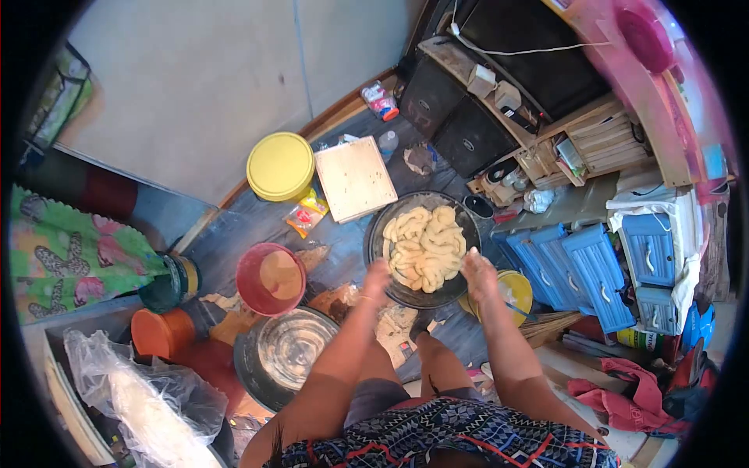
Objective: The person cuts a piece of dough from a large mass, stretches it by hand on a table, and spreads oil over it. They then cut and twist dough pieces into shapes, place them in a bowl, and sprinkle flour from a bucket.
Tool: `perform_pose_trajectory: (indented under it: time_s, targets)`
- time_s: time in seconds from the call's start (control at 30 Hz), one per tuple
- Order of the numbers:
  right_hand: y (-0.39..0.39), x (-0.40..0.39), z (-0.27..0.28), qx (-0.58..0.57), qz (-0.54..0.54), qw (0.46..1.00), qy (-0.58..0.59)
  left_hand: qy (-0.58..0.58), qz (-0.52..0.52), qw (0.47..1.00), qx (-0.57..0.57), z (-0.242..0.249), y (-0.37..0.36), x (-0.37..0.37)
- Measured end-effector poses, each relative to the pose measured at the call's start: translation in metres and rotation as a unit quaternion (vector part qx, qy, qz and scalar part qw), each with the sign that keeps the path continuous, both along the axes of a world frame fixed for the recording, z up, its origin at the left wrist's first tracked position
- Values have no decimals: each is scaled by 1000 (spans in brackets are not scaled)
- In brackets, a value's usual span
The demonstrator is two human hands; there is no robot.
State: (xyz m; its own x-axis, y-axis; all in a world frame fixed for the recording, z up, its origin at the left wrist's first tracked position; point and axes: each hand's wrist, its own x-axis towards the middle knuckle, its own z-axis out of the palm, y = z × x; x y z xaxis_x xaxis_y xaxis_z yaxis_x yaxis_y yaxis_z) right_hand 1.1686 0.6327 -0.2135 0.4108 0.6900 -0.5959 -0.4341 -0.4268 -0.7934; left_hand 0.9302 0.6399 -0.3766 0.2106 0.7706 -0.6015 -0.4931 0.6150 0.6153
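Note:
A round dark basin [374, 234] holds a heap of pale dough pieces [424, 246], several of them long and rope-like. My left hand [376, 281] is at the basin's left rim, somewhat smeared by motion, its fingers partly hidden. On the opposite side, my right hand [479, 274] grips the rim, with the thumb over the edge and the other fingers out of sight. A yellow bucket [518, 290] stands beside my right forearm, partly covered by it.
A dusty black tub [251, 363] and a red bucket [243, 285] stand at left. Further back are a yellow-lidded bucket [281, 166] and a wooden board [355, 179]. Blue drawers [597, 269] line the right. A plastic bag [148, 390] lies lower left.

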Motion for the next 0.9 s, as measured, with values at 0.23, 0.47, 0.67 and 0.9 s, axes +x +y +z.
perform_pose_trajectory:
  time_s: [0.23, 0.47, 0.67, 0.9]
  targets:
    - [-63, -3, 21, 239, 77, 961, -120, 352, -198, 816, 412, 233, -51, 181]
    - [-30, 44, 170, 113, 186, 968, 129, 464, -452, 675, 352, 207, 53, 123]
    - [-43, 69, 296, 289, -37, 796, -530, 84, -350, 932, -31, 148, 32, 165]
    - [-102, 95, 64, -212, 633, 644, -373, -23, -176, 982, 57, 338, 27, 212]
